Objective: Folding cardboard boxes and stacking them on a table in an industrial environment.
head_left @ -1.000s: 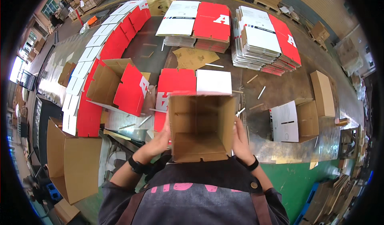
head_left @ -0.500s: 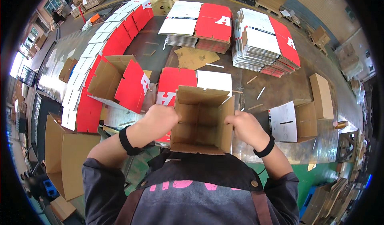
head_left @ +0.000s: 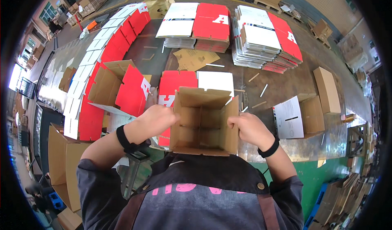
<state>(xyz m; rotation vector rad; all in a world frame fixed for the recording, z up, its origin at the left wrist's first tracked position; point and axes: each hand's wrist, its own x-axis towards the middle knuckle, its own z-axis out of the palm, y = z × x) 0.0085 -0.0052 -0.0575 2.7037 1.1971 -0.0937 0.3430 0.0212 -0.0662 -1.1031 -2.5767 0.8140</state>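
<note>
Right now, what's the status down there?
Left hand and right hand grip the open cardboard box by its sides. Nothing blocking them.

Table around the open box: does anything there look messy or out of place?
Yes. Thin strips lie scattered at odd angles, and a loose brown cardboard scrap sits askew below the flat stacks. The box in both hands looks undamaged.

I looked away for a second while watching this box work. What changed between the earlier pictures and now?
Both hands shifted from the lower sides of the open cardboard box up to its side walls: left hand on the left wall, right hand on the right. The box stayed open in front of the person; the flat carton stacks and the open red-and-brown box did not move.
</note>
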